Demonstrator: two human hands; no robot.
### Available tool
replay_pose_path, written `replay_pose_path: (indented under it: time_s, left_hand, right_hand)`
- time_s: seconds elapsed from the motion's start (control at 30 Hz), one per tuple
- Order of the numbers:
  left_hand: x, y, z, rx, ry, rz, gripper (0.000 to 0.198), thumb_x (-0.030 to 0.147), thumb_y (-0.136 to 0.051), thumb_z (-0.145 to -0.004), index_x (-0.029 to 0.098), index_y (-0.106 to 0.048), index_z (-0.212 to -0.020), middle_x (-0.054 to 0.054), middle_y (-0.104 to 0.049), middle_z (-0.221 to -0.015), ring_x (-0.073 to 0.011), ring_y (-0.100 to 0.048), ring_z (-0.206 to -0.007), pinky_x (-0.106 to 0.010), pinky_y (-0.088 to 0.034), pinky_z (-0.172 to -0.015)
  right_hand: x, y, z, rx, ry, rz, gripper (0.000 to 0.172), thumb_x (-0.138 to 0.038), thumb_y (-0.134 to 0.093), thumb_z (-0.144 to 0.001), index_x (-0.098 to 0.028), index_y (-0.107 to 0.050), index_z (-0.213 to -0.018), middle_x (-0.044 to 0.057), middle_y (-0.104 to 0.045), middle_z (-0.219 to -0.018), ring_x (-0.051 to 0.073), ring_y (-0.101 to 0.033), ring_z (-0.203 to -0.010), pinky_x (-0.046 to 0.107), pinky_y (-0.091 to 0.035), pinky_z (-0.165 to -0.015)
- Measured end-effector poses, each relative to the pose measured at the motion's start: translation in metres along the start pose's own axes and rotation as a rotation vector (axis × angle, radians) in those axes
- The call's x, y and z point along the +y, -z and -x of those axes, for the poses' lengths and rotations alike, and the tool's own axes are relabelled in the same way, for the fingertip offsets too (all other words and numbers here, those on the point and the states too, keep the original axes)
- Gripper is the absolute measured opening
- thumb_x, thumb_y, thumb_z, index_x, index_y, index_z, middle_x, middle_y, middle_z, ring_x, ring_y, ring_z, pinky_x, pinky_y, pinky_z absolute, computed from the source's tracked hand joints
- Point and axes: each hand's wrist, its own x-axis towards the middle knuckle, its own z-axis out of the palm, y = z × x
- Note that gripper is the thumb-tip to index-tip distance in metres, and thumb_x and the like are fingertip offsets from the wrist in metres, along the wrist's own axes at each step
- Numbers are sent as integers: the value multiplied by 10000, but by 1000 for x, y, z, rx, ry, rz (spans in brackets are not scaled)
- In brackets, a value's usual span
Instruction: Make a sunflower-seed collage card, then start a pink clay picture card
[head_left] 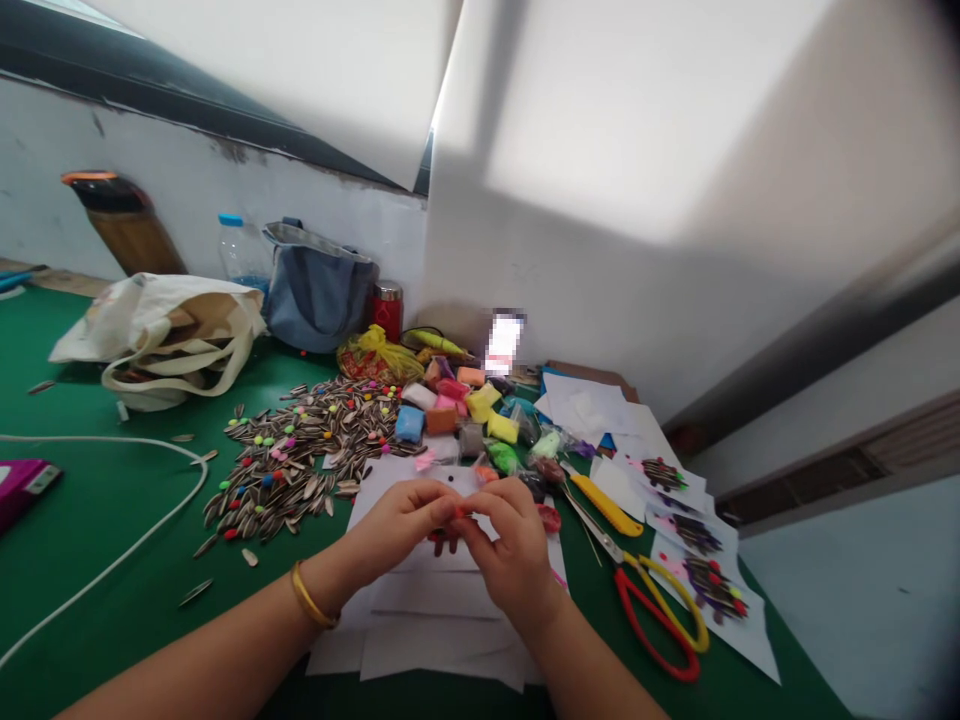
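My left hand and my right hand meet over a stack of white paper. Between their pinched fingertips is a small bit of orange-red modelling clay, mostly covered by the fingers. Under the hands, part of a dark reddish-brown piece shows on the top sheet; the rest of it is hidden. Just beyond the fingers lie wrapped blocks of coloured clay, among them a green one and a yellow one.
Striped sunflower seeds mixed with coloured balls are heaped left. Red-and-yellow scissors and a yellow utility knife lie right, beside paper cards bearing seed decorations. Bags, bottles and a lit phone stand behind. A white cable crosses the left.
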Motion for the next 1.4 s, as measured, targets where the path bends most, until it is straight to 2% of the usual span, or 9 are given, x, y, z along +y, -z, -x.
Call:
replay_pose_path:
  time_s: [0.2,0.37,0.5,0.6,0.7,0.83,0.93,1.2,1.4]
  left_hand:
    - [5,1,0,-34,25,13,321,424,-684,-818,128,-669,-695,-5,-603,-604,-125,-555,-580,-235,-429,-559]
    - [3,1,1,-39,44,41,423,499,-589,-876,122,-664,-698,-41,-640,-652,-142,-571,-624,-261,-451,-604]
    - [1,0,1,-47,53,51,351,468,-679,-817,127,-672,-737,-12,-616,-641,-124,-548,-602,-244,-428,-582]
    - [4,0,2,-14,45,55,364,469,-643,-849,132,-651,-712,-2,-597,-615,-121,-547,-586,-239,-420,-568]
    - [5,0,2,-27,41,62,392,489,-615,-864,128,-647,-712,-23,-622,-641,-138,-573,-618,-255,-446,-592]
    - [1,0,1,-33,37,61,386,496,-671,-816,126,-645,-706,-21,-617,-622,-133,-563,-586,-248,-436,-564]
    - [-2,-1,1,-16,41,67,414,512,-622,-850,122,-649,-712,-34,-628,-631,-136,-567,-586,-256,-441,-566]
    - [0,-2,3,-21,29,128,345,462,-662,-836,134,-622,-738,-12,-605,-637,-140,-577,-618,-267,-459,-602]
    - [0,-4,2,12,35,147,342,457,-662,-838,142,-601,-722,-2,-598,-625,-139,-578,-594,-277,-465,-603]
  right_hand:
    - [1,0,-1,-44,-10,-76,201,-303,-667,-895,-241,-684,-1085,49,-620,-911,201,-574,-849,360,-465,-752]
    - [2,0,0,-26,-45,-85,89,-265,-662,-895,-230,-719,-954,42,-610,-866,192,-574,-831,350,-464,-743]
    - [2,1,0,-23,-42,-84,96,-305,-669,-892,-226,-723,-903,41,-602,-840,195,-566,-810,353,-459,-733]
    - [3,2,0,-58,-26,-102,200,-361,-654,-901,-247,-715,-1054,51,-612,-883,208,-567,-841,366,-462,-754]
    - [4,1,1,-81,-19,-141,275,-312,-539,-969,-258,-661,-1210,65,-624,-929,212,-575,-876,376,-468,-783]
    - [2,1,0,-105,-67,-178,192,-267,-562,-954,-239,-715,-1066,49,-619,-878,191,-584,-837,344,-476,-765]
    - [1,1,-1,-65,-103,-175,134,-250,-593,-936,-211,-722,-938,43,-610,-851,180,-581,-817,330,-475,-760]
    - [4,1,0,-16,-79,-159,140,-291,-646,-907,-234,-714,-1015,42,-624,-896,180,-589,-818,326,-485,-732]
    - [2,1,1,-10,-85,-120,123,-271,-633,-914,-238,-726,-987,46,-632,-883,192,-595,-838,349,-491,-764]
